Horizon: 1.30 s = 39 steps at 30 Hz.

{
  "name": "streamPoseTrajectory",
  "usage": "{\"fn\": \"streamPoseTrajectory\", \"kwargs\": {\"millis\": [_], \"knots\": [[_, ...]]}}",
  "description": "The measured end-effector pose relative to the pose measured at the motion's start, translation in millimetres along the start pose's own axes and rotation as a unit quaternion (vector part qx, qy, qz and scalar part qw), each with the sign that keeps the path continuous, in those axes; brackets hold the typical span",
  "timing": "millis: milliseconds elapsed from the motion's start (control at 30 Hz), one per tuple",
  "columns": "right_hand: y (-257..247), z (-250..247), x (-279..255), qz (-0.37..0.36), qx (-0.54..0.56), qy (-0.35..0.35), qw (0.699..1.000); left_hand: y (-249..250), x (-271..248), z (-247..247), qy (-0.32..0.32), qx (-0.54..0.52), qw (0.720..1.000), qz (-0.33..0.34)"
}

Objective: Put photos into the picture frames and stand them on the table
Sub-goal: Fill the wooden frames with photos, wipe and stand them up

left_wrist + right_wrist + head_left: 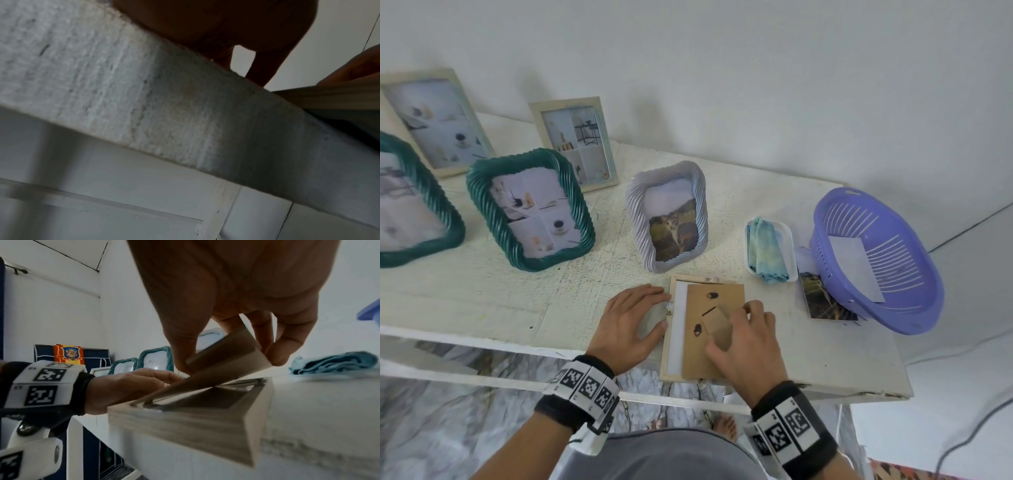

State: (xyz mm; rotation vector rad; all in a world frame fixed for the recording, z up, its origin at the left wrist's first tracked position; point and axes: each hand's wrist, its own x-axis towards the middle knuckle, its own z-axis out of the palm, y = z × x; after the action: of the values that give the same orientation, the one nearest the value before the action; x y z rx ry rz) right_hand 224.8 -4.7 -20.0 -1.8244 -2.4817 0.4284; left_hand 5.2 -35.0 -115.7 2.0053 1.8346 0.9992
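Note:
A light wooden picture frame (667, 346) lies face down at the table's front edge, its near end hanging over. My right hand (739, 337) pinches the stand flap (228, 353) of the brown backing board (717, 294) between thumb and fingers (283, 344), and the board is tilted up out of the frame (185, 423). My left hand (635, 323) lies flat on the table, fingertips against the frame's left side. A loose photo (822, 298) lies partly under the purple basket (876, 260). Several frames with photos stand behind: a lilac one with a cat picture (669, 216) and a green one (530, 209).
A folded blue cloth (768, 251) sits in a small white tray right of the lilac frame. The purple basket holds a white sheet (856, 267). Two pale wooden frames (577, 142) stand near the wall. The table's front edge (164, 100) is under my left wrist.

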Motion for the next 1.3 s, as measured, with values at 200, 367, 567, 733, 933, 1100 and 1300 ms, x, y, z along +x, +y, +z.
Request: {"fn": "streamPoseTrajectory", "kwargs": {"millis": [200, 367, 567, 733, 933, 1100, 1300], "knots": [[-12.2, 21.6, 7.8, -0.019, -0.014, 0.027, 0.999, 0.5, 1.0, 1.2, 0.004, -0.002, 1.000, 0.006], [2.4, 19.5, 4.3, -0.055, 0.032, 0.004, 0.998, -1.2, 0.4, 1.6, 0.009, -0.001, 1.000, 0.008], [53.5, 8.0, 20.6, -0.049, 0.168, -0.022, 0.984, -1.7, 0.8, 2.5, 0.009, 0.000, 1.000, 0.008], [73.5, 8.0, 35.5, -0.097, 0.222, -0.067, 0.968, -1.8, 1.0, 3.1, 0.005, 0.002, 1.000, 0.006], [78.6, -5.0, 55.7, -0.122, 0.210, -0.166, 0.956, -2.6, 0.5, 3.1, 0.003, 0.002, 1.000, 0.009], [81.4, -4.0, 68.8, -0.138, 0.199, -0.215, 0.946, -2.8, -0.2, 2.1, 0.002, 0.006, 1.000, 0.008], [78.7, 7.1, 70.3, -0.192, 0.153, -0.157, 0.957, -1.4, -0.8, 2.4, -0.010, 0.011, 1.000, 0.004]]}}
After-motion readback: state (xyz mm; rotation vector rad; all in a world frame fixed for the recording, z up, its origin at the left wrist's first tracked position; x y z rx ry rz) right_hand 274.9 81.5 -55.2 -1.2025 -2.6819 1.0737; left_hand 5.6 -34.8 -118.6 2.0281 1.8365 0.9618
